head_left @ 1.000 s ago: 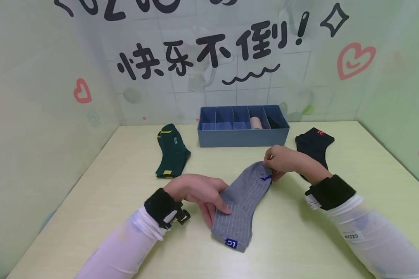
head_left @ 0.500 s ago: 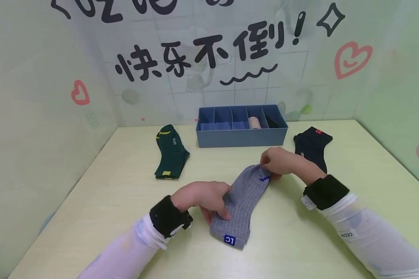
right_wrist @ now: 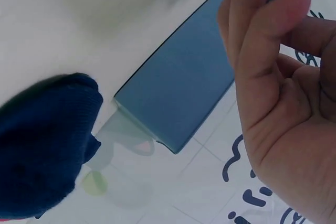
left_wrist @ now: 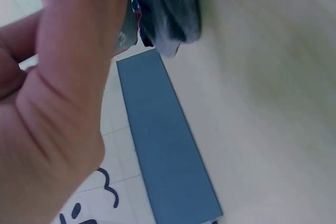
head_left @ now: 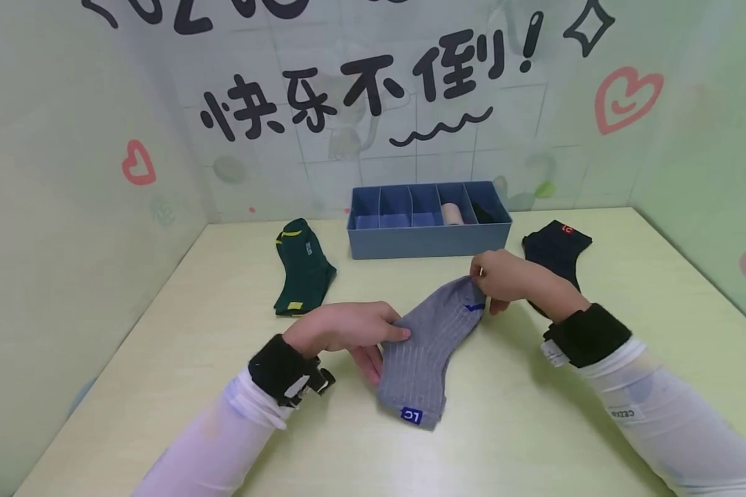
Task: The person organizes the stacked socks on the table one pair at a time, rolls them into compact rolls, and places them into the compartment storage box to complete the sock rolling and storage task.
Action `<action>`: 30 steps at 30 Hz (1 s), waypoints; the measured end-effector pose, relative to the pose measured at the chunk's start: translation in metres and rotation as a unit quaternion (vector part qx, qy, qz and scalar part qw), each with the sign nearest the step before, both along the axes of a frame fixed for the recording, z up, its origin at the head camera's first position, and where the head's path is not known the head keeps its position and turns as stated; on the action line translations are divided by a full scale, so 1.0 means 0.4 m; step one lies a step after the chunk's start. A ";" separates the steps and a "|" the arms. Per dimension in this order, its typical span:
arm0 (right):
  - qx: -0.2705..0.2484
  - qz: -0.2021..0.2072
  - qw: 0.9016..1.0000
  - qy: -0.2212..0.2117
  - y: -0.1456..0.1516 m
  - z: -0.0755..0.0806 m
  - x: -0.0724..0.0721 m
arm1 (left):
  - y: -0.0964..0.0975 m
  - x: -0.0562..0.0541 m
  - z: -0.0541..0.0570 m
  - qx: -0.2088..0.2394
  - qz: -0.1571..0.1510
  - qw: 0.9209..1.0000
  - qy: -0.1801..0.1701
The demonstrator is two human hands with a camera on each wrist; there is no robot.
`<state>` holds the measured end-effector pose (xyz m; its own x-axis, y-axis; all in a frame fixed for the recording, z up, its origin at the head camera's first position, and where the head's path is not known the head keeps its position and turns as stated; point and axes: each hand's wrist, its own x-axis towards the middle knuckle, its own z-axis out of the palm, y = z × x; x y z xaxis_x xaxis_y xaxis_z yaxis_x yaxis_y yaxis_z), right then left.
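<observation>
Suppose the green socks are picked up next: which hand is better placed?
Probably the left hand: it is nearer the green socks; the right hand is nearer the navy sock. Both hold the grey striped sock, so the left would first let go.

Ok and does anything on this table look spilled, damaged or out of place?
Nothing stands out: no spill or damage shows. The grey socks slant, but the left hand and right hand hold them. The green socks lie flat, and the blue organizer stands upright.
</observation>
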<state>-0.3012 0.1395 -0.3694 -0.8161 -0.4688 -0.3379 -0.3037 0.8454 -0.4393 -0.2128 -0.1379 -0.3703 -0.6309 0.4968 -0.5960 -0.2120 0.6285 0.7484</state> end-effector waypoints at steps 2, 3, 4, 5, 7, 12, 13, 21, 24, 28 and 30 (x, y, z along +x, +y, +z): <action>0.001 0.001 1.000 0.011 0.000 -0.004 -0.001 | -0.002 -0.006 -0.009 0.021 0.016 0.999 -0.020; 0.001 0.002 1.000 0.014 0.000 -0.008 -0.003 | -0.001 -0.008 -0.016 0.030 0.023 0.999 -0.028; 0.002 0.003 1.000 0.017 0.000 -0.012 -0.004 | 0.000 -0.009 -0.021 0.037 0.030 0.998 -0.034; 0.004 0.003 1.000 0.019 0.000 -0.015 -0.005 | 0.000 -0.010 -0.027 0.042 0.035 0.998 -0.036; 0.008 0.002 1.000 0.026 -0.001 -0.019 -0.005 | 0.003 -0.010 -0.037 0.048 0.045 0.997 -0.036; 0.031 0.029 0.994 0.105 -0.025 0.011 0.033 | 0.009 -0.008 -0.045 0.051 0.052 0.997 -0.021; 0.033 0.049 0.991 0.121 -0.032 0.022 0.049 | 0.010 -0.008 -0.045 0.052 0.052 0.997 -0.018; 0.056 0.214 0.971 0.091 -0.088 0.047 0.157 | 0.011 -0.014 -0.032 0.061 0.065 0.996 -0.009; 0.077 0.214 0.966 0.119 -0.095 0.017 0.148 | 0.010 -0.011 -0.031 0.059 0.068 0.996 -0.010; 0.072 0.219 0.961 0.151 -0.089 -0.014 0.125 | 0.019 -0.001 -0.034 0.054 0.051 0.997 -0.012; 0.071 0.216 0.960 0.161 -0.084 -0.022 0.119 | 0.027 0.005 -0.035 0.035 0.033 0.999 0.007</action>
<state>-0.2537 0.1060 -0.3782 -0.6293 -0.7545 -0.1863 -0.7401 0.6549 -0.1528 -0.2110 -0.1271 -0.3842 -0.6718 0.4942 -0.5518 -0.2398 0.5597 0.7932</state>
